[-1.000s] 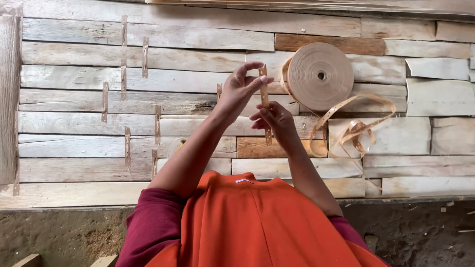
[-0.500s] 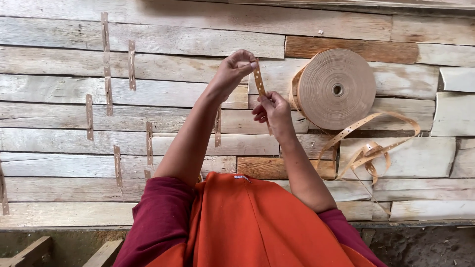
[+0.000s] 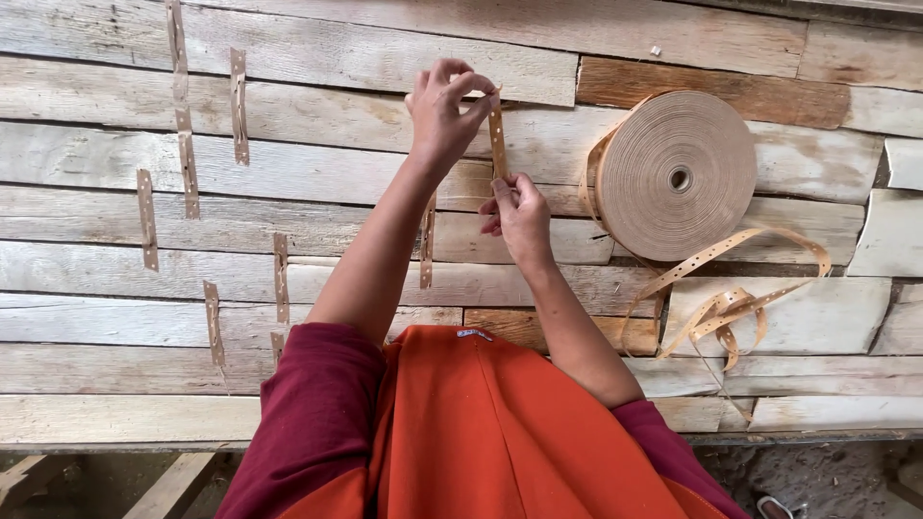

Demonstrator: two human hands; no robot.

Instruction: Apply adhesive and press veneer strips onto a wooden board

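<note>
Both hands have climbed since the earlier frame, the short tape strip (image 3: 497,137) now upright between them above the plank bench (image 3: 288,67). The left hand (image 3: 440,113) pinches its top end, the right hand (image 3: 519,213) its bottom, fingers closed. I judge keeping it taut and straight, clear of the tape roll (image 3: 676,175), helps

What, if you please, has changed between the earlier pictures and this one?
The left hand and right hand have drawn slightly apart, stretching the short tape strip upright between them; both keep their grip. The tape roll, its loose tail and the stuck strips stayed put.
</note>
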